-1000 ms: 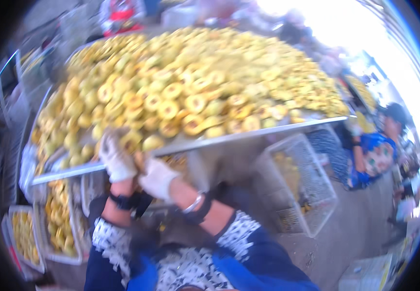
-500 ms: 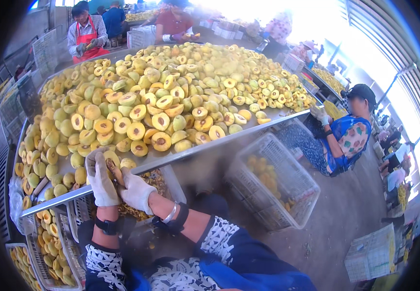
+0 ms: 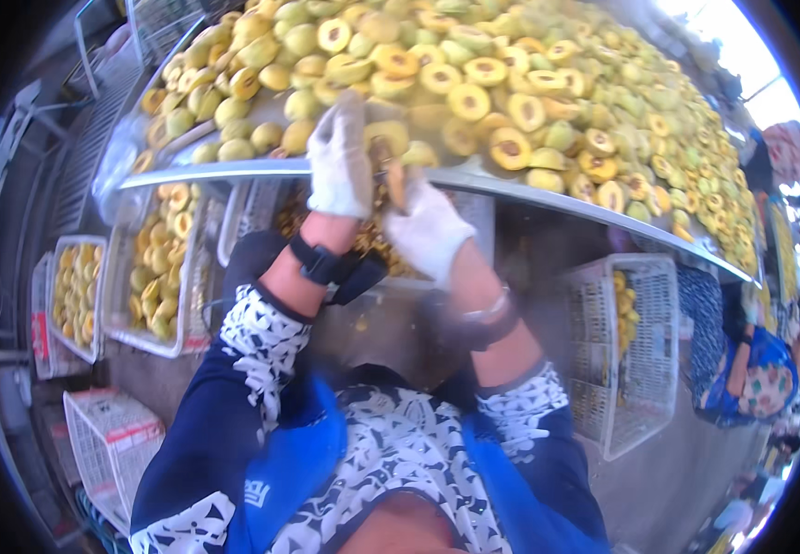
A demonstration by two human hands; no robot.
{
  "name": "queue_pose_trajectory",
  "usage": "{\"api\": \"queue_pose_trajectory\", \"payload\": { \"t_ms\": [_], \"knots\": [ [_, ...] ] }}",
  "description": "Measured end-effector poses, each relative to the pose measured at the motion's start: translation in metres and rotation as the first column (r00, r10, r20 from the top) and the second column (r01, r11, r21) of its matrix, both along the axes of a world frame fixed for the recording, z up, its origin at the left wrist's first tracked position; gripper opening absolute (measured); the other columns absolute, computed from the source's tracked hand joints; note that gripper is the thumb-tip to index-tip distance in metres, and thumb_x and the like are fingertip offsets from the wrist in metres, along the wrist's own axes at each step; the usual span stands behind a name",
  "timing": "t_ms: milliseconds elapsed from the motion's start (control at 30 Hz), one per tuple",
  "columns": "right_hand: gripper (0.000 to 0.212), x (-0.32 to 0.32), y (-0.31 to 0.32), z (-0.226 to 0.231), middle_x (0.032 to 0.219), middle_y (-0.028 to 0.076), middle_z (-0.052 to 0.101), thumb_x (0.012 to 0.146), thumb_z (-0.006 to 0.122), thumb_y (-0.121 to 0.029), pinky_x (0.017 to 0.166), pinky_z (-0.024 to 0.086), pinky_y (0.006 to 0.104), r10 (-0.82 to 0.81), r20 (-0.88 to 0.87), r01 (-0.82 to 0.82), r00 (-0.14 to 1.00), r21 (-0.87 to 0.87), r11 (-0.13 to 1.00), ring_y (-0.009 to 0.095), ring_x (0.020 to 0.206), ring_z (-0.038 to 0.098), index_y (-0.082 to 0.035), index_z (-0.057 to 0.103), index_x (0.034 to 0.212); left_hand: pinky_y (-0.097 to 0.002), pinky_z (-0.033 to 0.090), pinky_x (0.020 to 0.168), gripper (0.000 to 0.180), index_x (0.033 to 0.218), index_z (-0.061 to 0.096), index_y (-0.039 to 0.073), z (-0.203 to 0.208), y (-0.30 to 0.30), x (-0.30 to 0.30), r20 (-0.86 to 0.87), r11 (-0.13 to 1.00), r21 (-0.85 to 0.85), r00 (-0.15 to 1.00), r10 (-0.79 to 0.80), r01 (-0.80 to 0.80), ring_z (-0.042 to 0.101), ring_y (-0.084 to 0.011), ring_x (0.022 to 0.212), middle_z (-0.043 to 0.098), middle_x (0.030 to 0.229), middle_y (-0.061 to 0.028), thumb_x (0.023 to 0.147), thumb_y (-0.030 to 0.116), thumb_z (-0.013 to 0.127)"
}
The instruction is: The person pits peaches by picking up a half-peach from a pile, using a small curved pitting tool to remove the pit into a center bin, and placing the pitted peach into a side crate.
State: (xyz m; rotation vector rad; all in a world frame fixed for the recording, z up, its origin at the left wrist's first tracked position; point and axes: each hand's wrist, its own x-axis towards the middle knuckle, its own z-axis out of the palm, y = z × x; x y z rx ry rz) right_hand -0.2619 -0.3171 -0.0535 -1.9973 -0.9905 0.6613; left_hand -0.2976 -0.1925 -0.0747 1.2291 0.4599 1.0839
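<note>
At the near edge of a metal-rimmed table (image 3: 261,169) I hold both gloved hands close together. My left hand (image 3: 340,166) is closed round a halved yellow peach (image 3: 389,138), its cut side partly in sight. My right hand (image 3: 430,231) grips a narrow brown tool (image 3: 395,185), whose upper end meets the cut face; motion blur hides its exact shape. Peach halves (image 3: 469,102) are heaped across the table, many cut side up with brown centres. Below my hands, a container holds brown and yellow scraps (image 3: 372,242).
Crates of peach halves stand at the left, a white one (image 3: 178,349) and a smaller one (image 3: 97,346). Lower left is another white crate (image 3: 109,434). To the right stands a tall white crate (image 3: 649,369). Beyond it a person in a blue apron (image 3: 769,365) sits by the table.
My view has tipped down and turned, so the table sits higher in the picture. Both hands stay together at the table edge, still holding the peach half and the brown tool.
</note>
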Motion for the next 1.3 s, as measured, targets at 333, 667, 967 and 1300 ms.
{"api": "queue_pose_trajectory", "payload": {
  "t_ms": [333, 667, 967, 1300],
  "knots": [
    [0.042, -0.003, -0.001, -0.028, 0.100, 0.031, 0.058, 0.083, 0.051, -0.017, 0.082, 0.046, 0.0462, 0.100, 0.164, -0.105, 0.981, 0.023, 0.994, 0.046, 0.097, 0.055, 0.004, 0.042, 0.118, -0.0226, 0.044, 0.052, 0.042, 0.086, 0.065, 0.000, 0.005, -0.005, -0.011, 0.015, 0.977, -0.209, 0.999, -0.051, 0.053, 0.055, -0.0082, 0.063, 0.067, 0.079, -0.0051, 0.095, 0.039, 0.052],
    [0.041, -0.008, 0.003, -0.023, 0.100, 0.030, 0.057, 0.083, 0.050, -0.015, 0.085, 0.043, 0.0445, 0.116, 0.132, -0.106, 0.984, -0.083, 0.991, 0.046, 0.100, 0.053, 0.002, 0.042, 0.120, -0.0228, 0.044, 0.051, 0.041, 0.086, 0.063, 0.001, 0.004, -0.001, -0.009, -0.001, 0.946, -0.323, 1.000, -0.018, 0.017, 0.054, -0.0092, 0.057, 0.066, 0.075, -0.0064, 0.093, 0.041, 0.056],
    [0.032, -0.003, -0.011, 0.001, 0.066, 0.003, 0.053, 0.085, 0.057, -0.016, 0.039, 0.033, 0.0196, 0.197, -0.651, -0.160, 0.733, 0.116, 0.980, 0.006, 0.043, 0.042, -0.008, 0.046, 0.114, -0.0344, 0.053, 0.056, 0.048, 0.075, 0.057, 0.004, 0.001, 0.004, -0.018, 0.022, 0.981, -0.023, 0.981, -0.193, 0.193, 0.063, -0.0252, 0.061, 0.064, 0.072, -0.0156, 0.095, 0.046, 0.049],
    [0.015, 0.004, -0.024, -0.017, 0.065, 0.004, 0.057, 0.080, 0.063, -0.019, 0.050, 0.040, 0.0240, 0.308, -0.758, -0.309, 0.575, 0.147, 0.940, 0.010, 0.056, 0.052, -0.006, 0.056, 0.085, -0.0355, 0.055, 0.065, 0.054, 0.084, 0.058, 0.004, 0.021, 0.015, -0.024, 0.096, 0.928, -0.226, 0.955, -0.282, 0.296, 0.065, -0.0256, 0.073, 0.066, 0.085, -0.0152, 0.095, 0.054, 0.042]
  ]
}}
